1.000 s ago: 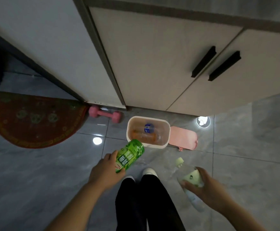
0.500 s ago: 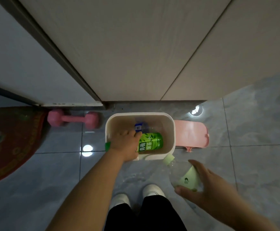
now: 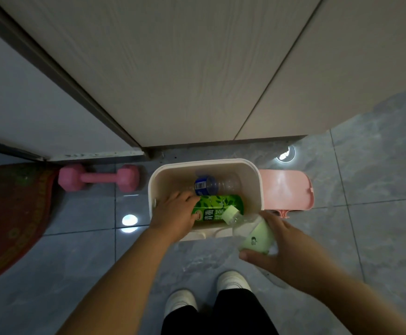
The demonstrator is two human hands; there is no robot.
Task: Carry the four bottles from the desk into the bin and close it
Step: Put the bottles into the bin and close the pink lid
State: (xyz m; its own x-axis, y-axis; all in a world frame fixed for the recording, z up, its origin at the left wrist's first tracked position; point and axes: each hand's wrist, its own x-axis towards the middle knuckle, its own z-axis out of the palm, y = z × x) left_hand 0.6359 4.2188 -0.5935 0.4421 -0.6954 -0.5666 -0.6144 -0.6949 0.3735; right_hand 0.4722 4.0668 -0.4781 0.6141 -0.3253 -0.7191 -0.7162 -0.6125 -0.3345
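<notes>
A cream bin (image 3: 254, 180) stands open on the floor against the cabinet. Inside it lies a clear bottle with a blue label (image 3: 211, 184) and a green tea bottle (image 3: 217, 207). My left hand (image 3: 174, 217) reaches into the bin's left side, fingers on the green bottle's end. My right hand (image 3: 286, 245) grips a clear bottle with a pale green label (image 3: 250, 232), tilted with its pale green cap over the bin's front rim. The bin's pink lid (image 3: 285, 189) lies flat on the floor just right of the bin.
A pink dumbbell (image 3: 98, 177) lies left of the bin, and a red mat (image 3: 8, 213) covers the floor at far left. Wooden cabinet doors (image 3: 197, 76) rise directly behind the bin. My white shoes (image 3: 233, 281) stand just in front of it.
My left hand lowered the green bottle from above the floor down into the bin. My right hand brought the pale-label bottle up and left to the bin's front rim.
</notes>
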